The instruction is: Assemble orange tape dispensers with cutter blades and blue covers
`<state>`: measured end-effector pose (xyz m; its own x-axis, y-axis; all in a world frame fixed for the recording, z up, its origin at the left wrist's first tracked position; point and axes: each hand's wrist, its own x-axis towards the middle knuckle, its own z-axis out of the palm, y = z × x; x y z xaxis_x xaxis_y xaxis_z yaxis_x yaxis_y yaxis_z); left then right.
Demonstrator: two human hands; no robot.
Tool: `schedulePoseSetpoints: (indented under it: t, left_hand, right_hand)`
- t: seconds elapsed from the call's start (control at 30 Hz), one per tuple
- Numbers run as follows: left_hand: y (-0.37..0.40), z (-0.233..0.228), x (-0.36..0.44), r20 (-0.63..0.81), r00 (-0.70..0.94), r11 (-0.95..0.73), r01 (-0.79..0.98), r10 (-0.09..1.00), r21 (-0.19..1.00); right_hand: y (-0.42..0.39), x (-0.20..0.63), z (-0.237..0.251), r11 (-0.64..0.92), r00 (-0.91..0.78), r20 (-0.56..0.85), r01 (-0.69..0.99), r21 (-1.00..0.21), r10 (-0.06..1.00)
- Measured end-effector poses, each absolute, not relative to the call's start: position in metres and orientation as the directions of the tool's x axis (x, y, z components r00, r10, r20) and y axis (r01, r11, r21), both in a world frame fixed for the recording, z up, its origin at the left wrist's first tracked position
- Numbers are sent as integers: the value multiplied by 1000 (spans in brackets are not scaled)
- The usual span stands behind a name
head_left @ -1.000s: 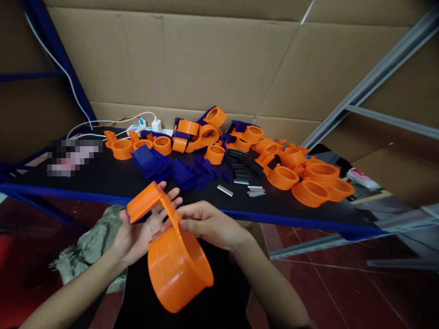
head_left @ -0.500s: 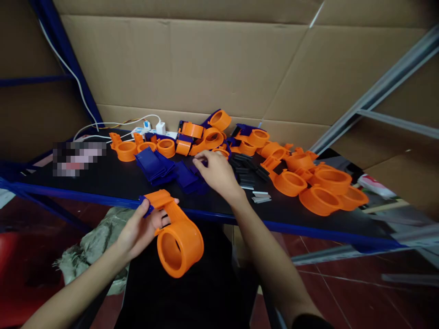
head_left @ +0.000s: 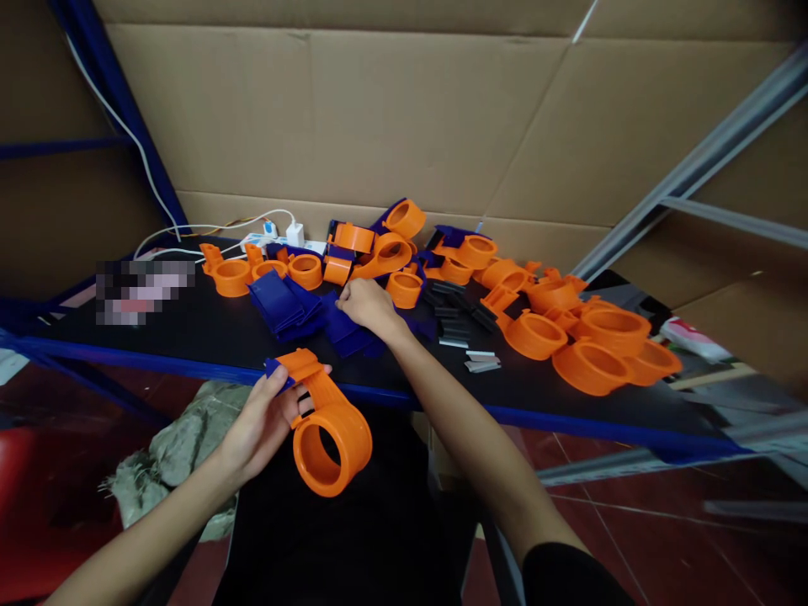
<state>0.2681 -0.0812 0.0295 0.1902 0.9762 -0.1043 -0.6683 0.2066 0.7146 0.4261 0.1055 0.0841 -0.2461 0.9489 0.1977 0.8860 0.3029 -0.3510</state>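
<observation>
1. Brown cardboard sheets [head_left: 353, 118] walled the space beyond both hands.
2. The black table with blue edge [head_left: 189, 337] carried many loose orange plastic ring-shaped parts [head_left: 593, 366]; assembly looked far from finished.
3. The left hand [head_left: 265, 421] gripped an orange plastic dispenser body with handle [head_left: 325, 425] below the table's edge.
4. The right hand [head_left: 366, 305] curled over the dark blue plastic plates [head_left: 284, 305]; whether it gripped one, I cannot tell.

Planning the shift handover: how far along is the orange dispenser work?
Done: none I can confirm as finished. In hand: left hand grips one orange dispenser body with a blue piece at its handle; right hand is on the blue parts pile. Left: many loose orange bodies and black strips on the table.
</observation>
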Motion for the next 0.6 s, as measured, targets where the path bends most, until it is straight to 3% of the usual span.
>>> schedulePoseSetpoints:
  t: [0.4, 0.53, 0.6]
  left_hand:
    - [-81, 32, 269, -111, 178, 205, -692, 978, 692]
    - [-83, 35, 270, -131, 116, 175, -700, 984, 693]
    - [-84, 35, 269, -152, 75, 160, -699, 986, 697]
  right_hand:
    - [98, 439, 106, 346, -155, 371, 774, -530, 916]
    - [47, 441, 117, 587, -332, 490, 553, -591, 806]
    - [11, 442, 116, 693, -411, 558, 447, -566, 721]
